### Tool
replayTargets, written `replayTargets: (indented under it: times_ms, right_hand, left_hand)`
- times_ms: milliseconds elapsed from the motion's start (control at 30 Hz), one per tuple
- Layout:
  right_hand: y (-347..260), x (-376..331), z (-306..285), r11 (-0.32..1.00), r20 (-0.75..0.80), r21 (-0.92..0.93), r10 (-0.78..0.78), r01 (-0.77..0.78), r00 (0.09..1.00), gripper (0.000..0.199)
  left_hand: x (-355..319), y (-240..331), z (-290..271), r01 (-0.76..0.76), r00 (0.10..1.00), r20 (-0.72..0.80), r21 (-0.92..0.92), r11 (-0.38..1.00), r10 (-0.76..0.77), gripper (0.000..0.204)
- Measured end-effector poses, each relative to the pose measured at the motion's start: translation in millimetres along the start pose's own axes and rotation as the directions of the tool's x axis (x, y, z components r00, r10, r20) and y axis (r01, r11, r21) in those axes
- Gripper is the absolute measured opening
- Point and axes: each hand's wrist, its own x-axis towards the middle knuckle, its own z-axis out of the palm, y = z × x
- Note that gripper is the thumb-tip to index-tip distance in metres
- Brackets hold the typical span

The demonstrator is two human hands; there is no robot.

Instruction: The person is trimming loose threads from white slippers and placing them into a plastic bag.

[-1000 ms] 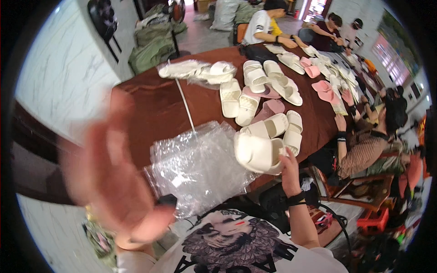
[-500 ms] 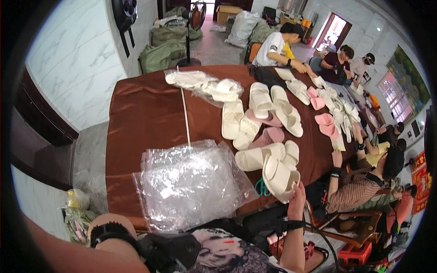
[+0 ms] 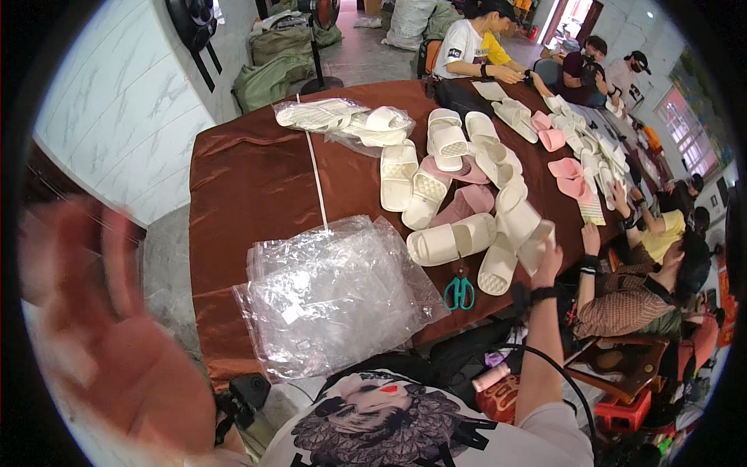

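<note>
Right hand [image 3: 547,261] touches cream slippers [image 3: 510,233] beside scissors [image 3: 460,293], plastic bags [image 3: 334,292].

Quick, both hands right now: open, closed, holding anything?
Left hand: open, blurred, raised close to the camera, holding nothing.
Right hand: on a cream slipper at the table edge; grip cannot be told.

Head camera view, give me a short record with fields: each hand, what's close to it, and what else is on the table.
left hand: left hand raised near the camera, blurred, fingers spread, holding nothing
right hand: right hand at a cream slipper; grip unclear
near right hand: green scissors
table front: pile of clear plastic bags
table surface: brown cloth
farther back: more cream and pink slippers, other people seated
</note>
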Motion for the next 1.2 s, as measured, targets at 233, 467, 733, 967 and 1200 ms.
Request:
replayTargets:
  times_ms: [233, 467, 733, 967, 1200]
  right_hand:
    - [4.6, -30.7, 40.9, 0.54, 0.166, -0.67, -0.56, 0.51, 0.812, 0.045]
    - [64.2, -194.5, 47.7, 0.431, 0.569, -0.681, -0.197, 0.592, 0.799, 0.041]
    - [79.6, -238.0, 38.6, 0.47, 0.411, -0.746, -0.232, 0.472, 0.881, 0.058]
    - [65.8, -228.2, 35.3, 0.514, 0.372, -0.666, -0.4, 0.541, 0.838, 0.03]
    - [34.2, -277.0, 59.6, 0.699, 0.6, -0.586, 0.035, 0.409, 0.799, 0.027]
  left_hand:
    - [-189.5, -103.6, 4.6, 0.632, 0.721, 0.005, 0.407, 0.66, -0.693, 0.055]
    - [-387.8, -183.6, 4.8, 0.986, -0.085, -0.177, -0.157, -0.058, -0.981, 0.08]
    - [-402.5, -206.1, 29.8, 0.994, -0.039, -0.093, -0.104, -0.029, -0.995, 0.059]
    - [-385.1, -216.7, 53.2, 0.976, 0.133, -0.081, 0.182, 0.117, -0.988, 0.056]
    - [-365.5, -200.3, 50.0, 0.994, 0.086, -0.049, -0.061, 0.089, -0.995, 0.048]
